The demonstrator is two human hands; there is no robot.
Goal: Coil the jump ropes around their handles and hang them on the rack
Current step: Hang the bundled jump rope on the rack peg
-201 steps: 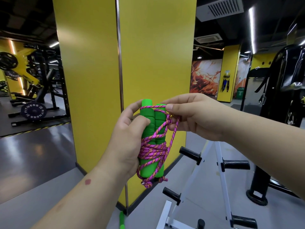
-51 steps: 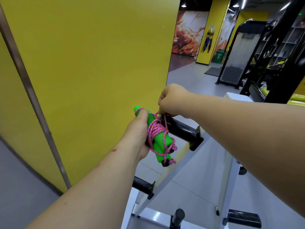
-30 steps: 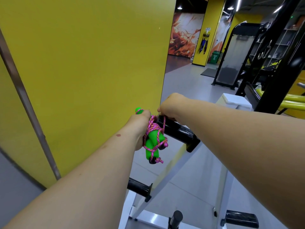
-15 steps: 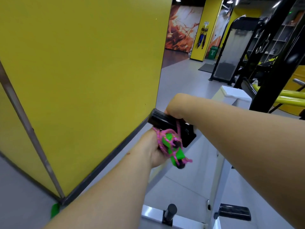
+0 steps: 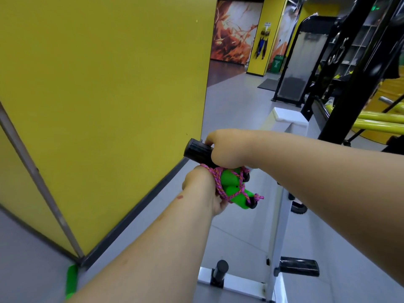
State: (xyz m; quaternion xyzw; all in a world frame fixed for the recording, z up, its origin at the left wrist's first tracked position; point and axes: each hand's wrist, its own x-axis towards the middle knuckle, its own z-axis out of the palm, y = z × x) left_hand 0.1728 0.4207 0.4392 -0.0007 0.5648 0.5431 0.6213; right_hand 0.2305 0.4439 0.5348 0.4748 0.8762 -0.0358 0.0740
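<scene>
- Jump rope: green handles side by side, pink cord coiled round them, sits just under black top peg of white rack, at about 6 o'clock from peg.
- Left hand: fingers wrapped round bundle from 9 o'clock side, cord strands crossing over knuckles.
- Right hand: curled on top of peg, hiding most of it; probably pinching a cord loop there, but grip itself hidden, cannot tell for sure.
- Step in hand, as judged: loop going over peg, bundle not yet hanging free.
- To do well: slide loop past peg's flared end and well inboard toward rack upright before letting go.
- Keep left support under bundle until loop takes weight; release right first only once loop seated.
- Watch coil: loose tail at handle ends near 4 o'clock could unwind if bundle dropped rather than lowered.
- Check handles hang clear of lower pegs.
- Room: gym; yellow pillar filling 9 to 12 o'clock, grey floor.
- Second green handle on floor by pillar corner, 7 o'clock; likely next rope.
- Black machine frame and yellow bars at 2 o'clock; orange mural at 12 o'clock, far back.
</scene>
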